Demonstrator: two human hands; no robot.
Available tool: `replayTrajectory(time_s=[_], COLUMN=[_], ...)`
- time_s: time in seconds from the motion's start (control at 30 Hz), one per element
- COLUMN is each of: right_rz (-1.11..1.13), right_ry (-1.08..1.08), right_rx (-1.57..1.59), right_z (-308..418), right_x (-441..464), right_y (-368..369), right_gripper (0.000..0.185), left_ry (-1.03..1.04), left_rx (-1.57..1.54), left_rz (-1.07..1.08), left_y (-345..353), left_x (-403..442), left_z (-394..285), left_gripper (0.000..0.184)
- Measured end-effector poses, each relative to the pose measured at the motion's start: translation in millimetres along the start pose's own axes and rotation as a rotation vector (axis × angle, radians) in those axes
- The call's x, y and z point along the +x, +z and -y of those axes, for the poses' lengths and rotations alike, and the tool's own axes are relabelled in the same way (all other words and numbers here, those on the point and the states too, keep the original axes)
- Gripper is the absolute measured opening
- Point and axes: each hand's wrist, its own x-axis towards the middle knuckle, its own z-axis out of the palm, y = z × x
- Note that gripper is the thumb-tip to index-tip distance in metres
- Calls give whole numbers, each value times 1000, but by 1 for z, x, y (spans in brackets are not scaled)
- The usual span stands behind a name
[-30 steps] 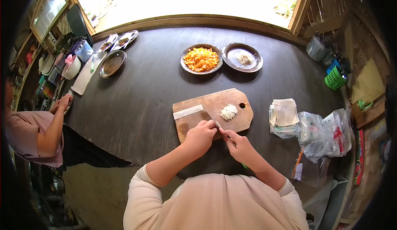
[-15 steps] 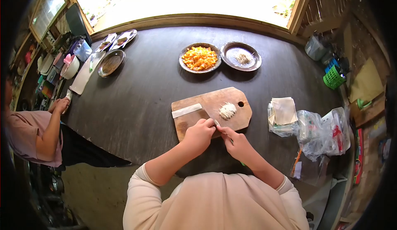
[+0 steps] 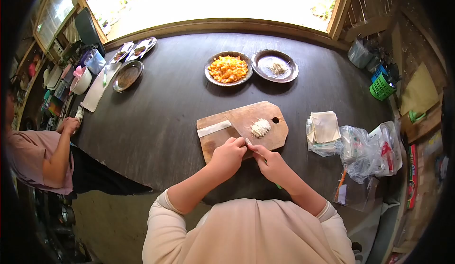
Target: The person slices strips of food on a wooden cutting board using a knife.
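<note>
My left hand (image 3: 228, 156) is closed over the lower edge of the wooden board (image 3: 279, 138), fingertips pinched on something too small to make out. Touching its fingertips, my right hand (image 3: 268, 163) grips a thin tool, whose green end (image 3: 278, 186) shows below the palm. A small pale tip (image 3: 248, 141) shows between the hands. Beyond them on the board lies a pile of pale shreds (image 3: 260, 127). A flat white strip (image 3: 214, 128) rests at the board's upper left.
Farther back stand a bowl of orange pieces (image 3: 228, 69) and a plate with dry bits (image 3: 289, 75). Pale squares (image 3: 325, 125) and plastic bags (image 3: 353, 145) lie right of the board. At the left, another person's hand (image 3: 70, 125) holds a whitish object.
My hands stay close together at the board's lower edge, with only slight finger movement. The camera view has shifted slightly. The other person's hands have moved a little.
</note>
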Motion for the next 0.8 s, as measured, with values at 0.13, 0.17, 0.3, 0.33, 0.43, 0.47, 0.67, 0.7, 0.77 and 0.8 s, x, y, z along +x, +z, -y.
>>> replayTrajectory(time_s=[0.13, 0.17, 0.3, 0.33, 0.43, 0.47, 0.67, 0.7, 0.77, 0.8], right_rz=[5, 21, 21, 16, -2, -5, 43, 44, 13, 12], right_ry=[42, 91, 73, 51, 17, 17, 128, 132, 38, 35], right_rx=[2, 17, -16, -3, 2, -5, -10, -9, -23, -25], right_z=[11, 12, 10, 6, 4, 4, 10, 9, 4, 1], right_x=[-8, -8, -2, 2, 0, -1, -4, -1, 4, 4], right_y=[-6, -6, -2, 0, 0, -1, -5, -3, 1, 1], right_gripper=[32, 32, 31, 32, 32, 32, 33, 33, 35, 35], left_ry=[-30, -24, -15, -20, -20, -24, -24, -25, -21, -20], left_rx=[-23, -27, -28, -35, -38, -46, -25, -28, -8, -7], left_rz=[14, 11, -11, -12, -17, -12, 11, 15, 7, 3], left_y=[1, 2, 3, 3, 1, 2, 1, 1, 1, 2], left_x=[0, 0, 0, 0, 0, 0, 0, 0, 0, 0], left_z=[-1, 0, -2, -2, -1, -1, 0, 0, 0, 0], left_gripper=[17, 16, 16, 16, 16, 16, 16, 16, 16, 16])
